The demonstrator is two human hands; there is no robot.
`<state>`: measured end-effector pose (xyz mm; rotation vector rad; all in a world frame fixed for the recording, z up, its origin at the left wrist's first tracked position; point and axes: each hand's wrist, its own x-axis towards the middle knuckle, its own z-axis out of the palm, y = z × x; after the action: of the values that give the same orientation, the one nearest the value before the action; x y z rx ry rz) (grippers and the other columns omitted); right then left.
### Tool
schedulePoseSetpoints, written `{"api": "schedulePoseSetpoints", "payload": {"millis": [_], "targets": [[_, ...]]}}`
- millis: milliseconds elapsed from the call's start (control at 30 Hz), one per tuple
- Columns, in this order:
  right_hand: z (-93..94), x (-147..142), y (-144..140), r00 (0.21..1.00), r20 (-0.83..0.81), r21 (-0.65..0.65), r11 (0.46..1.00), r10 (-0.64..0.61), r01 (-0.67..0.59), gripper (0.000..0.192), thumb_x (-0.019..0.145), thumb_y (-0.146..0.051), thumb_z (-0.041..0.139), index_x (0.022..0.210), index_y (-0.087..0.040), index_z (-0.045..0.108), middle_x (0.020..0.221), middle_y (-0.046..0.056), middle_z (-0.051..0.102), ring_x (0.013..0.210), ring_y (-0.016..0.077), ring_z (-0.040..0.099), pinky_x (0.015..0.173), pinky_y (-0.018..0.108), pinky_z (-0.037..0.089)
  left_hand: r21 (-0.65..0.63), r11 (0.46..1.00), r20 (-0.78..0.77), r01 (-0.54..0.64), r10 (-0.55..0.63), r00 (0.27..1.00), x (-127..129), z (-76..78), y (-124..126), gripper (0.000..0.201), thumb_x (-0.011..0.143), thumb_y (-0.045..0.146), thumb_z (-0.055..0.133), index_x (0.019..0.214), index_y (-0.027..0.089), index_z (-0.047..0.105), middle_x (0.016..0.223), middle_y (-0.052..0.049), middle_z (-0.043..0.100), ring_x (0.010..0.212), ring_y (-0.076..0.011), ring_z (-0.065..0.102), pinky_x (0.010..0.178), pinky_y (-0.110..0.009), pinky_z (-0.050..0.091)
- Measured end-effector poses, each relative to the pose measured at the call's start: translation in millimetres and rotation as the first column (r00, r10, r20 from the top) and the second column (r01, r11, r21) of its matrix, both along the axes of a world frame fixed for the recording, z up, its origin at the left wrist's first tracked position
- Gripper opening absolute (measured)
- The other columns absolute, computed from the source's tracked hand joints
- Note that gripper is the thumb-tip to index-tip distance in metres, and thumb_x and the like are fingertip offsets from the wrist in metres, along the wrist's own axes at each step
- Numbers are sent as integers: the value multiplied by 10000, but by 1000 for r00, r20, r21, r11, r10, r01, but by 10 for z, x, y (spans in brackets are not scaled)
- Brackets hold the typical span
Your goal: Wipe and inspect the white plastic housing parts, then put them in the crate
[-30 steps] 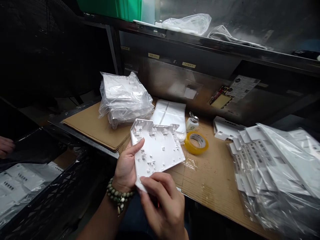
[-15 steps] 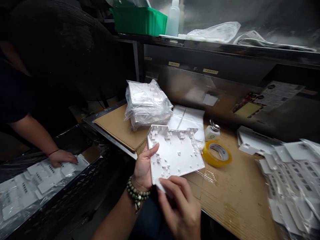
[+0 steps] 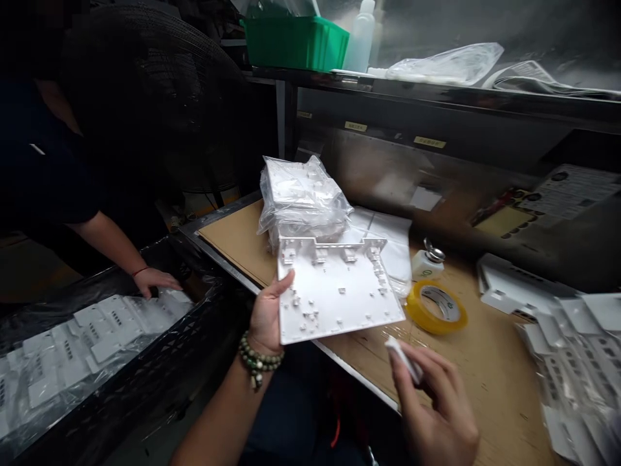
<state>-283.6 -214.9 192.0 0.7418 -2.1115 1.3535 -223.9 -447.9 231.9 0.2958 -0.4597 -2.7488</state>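
Risk: my left hand (image 3: 266,318) grips the white panel (image 3: 334,291) by one edge at frame centre; right hand (image 3: 434,408) fingers pinch a white pad (image 3: 403,358), so a push could tip the panel.

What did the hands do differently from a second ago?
The right hand let go of the white plastic panel and drew back toward the right, now pinching a small white piece. The left hand still holds the panel by its left edge. The yellow tape roll stays on the cardboard-covered table.
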Motion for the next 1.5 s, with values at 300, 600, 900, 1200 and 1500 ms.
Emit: {"api": "schedulePoseSetpoints", "payload": {"millis": [300, 600, 900, 1200, 1500], "targets": [[13, -121, 201, 999, 39, -19, 999, -29, 30, 171, 934, -207, 709, 1099, -244, 737, 1088, 48, 655, 999, 164, 656, 812, 259, 552, 74, 950, -276, 305, -274, 921, 171, -304, -347, 699, 1038, 541, 36, 1627, 201, 196, 1556, -109, 503, 1509, -336, 300, 1231, -627, 108], [-85, -187, 248, 998, 49, 52, 998, 38, -41, 197, 956, -175, 654, 1126, -242, 726, 1071, 58, 647, 952, 158, 669, 744, 235, 569, 138, 978, -158, 156, -134, 978, 173, -332, -265, 594, 1062, 483, 119, 1627, 304, 157, 1557, -47, 494, 1490, -292, 309, 1217, -598, 189], [-122, -264, 351, 985, 40, 195, 965, 169, -173, 211, 963, -165, 630, 1145, -243, 702, 1067, 50, 671, 850, 126, 689, 685, 198, 556, 118, 964, -134, 238, -222, 966, 247, -418, -318, 620, 1031, 406, 335, 1618, 384, 139, 1509, 13, 544, 1470, -310, 332, 1205, -605, 235], [395, -548, 170, 994, 58, -108, 991, 91, -84, 151, 973, -233, 654, 1096, -255, 736, 1049, 40, 670, 902, 139, 657, 697, 223, 538, 47, 935, 114, 351, -354, 928, 495, -648, -555, 651, 1011, 387, 430, 1487, 673, 90, 1455, 184, 549, 1432, -281, 411, 1231, -557, 282], [313, -694, 126, 989, 129, -86, 994, 71, -60, 163, 983, -315, 636, 1087, -255, 747, 1084, 55, 705, 921, 174, 673, 696, 257, 545, -64, 904, -44, 423, -426, 903, 397, -463, -317, 679, 1042, 247, 376, 1553, 556, 52, 1607, 93, 392, 1474, -263, 346, 1270, -495, 193]]}}
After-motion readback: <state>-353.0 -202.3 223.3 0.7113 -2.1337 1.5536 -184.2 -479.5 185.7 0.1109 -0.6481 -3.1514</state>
